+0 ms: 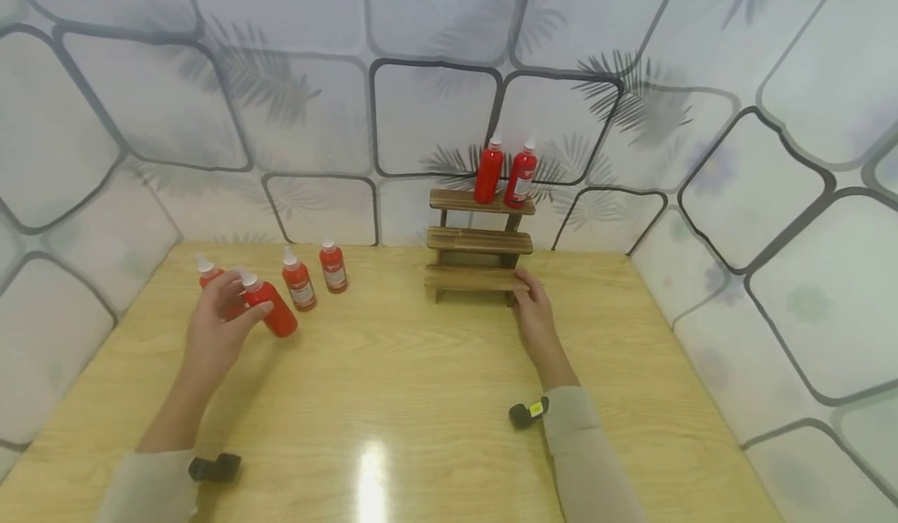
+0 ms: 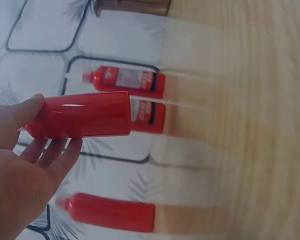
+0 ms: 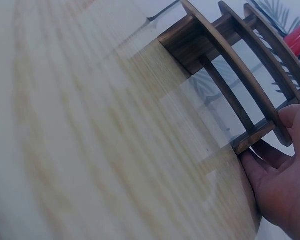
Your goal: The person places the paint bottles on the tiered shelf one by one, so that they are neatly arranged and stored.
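Observation:
My left hand point(image 1: 217, 324) grips a red squeeze bottle point(image 1: 275, 311) with a white nozzle cap, tilted above the table at the left. In the left wrist view, thumb and fingers wrap the upper part of this bottle point(image 2: 85, 115), its base pointing away from the palm. At the right, my right hand point(image 1: 536, 312) holds the right end of the lowest step of a brown wooden three-step rack point(image 1: 466, 277). The right wrist view has the thumb over the step and the fingers under it, by the rack's side frame point(image 3: 255, 136).
Two red bottles point(image 1: 489, 172) stand on the rack's top step, near the patterned wall point(image 1: 316, 118). Two labelled bottles point(image 1: 299, 285) stand on the wooden table point(image 1: 393, 375) just right of the held one. Another bottle point(image 1: 209, 273) is partly hidden behind my left hand.

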Tool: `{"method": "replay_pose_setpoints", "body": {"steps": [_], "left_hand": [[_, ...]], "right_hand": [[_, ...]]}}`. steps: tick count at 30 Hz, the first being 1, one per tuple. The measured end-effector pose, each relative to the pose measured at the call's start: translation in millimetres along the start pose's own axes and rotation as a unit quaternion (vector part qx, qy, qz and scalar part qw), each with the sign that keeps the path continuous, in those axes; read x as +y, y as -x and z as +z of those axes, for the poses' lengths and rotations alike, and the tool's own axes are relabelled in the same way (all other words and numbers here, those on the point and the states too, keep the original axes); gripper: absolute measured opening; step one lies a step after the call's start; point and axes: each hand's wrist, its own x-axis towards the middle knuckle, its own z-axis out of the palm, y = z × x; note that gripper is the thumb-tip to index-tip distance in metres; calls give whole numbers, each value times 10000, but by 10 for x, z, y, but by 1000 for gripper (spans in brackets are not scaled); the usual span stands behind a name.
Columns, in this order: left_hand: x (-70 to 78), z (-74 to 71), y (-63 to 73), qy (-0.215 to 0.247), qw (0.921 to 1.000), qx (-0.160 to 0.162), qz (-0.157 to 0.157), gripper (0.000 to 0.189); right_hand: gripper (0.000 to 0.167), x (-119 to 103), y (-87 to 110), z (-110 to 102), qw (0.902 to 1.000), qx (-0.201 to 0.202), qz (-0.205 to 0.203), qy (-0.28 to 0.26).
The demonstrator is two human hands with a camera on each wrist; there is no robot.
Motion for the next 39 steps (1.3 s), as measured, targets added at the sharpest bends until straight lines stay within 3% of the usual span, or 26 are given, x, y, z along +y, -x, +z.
{"method": "replay_pose_setpoints", "body": {"steps": [4,10,18,23,26,32,39], "left_hand": [[102,156,-33,681,9972,-42,296,49],[225,407,-114,475,9972,-303,494,49],[397,665,-270,616,9956,-603,373,54],[552,901,-446,1030,9895,-922,414,55],[659,1064,-571,1004,9884,-1068,407,56],[878,1406,-833,880,9848,-1159,947,58],[1102,1774,-1095,753,9808,-1401,1126,58]], "right_hand": [[43,-5,5,-9,9999,4,-5,136],[44,-4,15,-1,10000,-59,-33,29],[44,-19,25,17,10000,-66,33,-25],[44,-26,23,1,10000,1,40,-21],[43,-27,24,-16,10000,29,34,6],[44,-13,19,-56,9999,-3,-48,162],[43,7,5,-49,9999,-73,-83,69]]}}
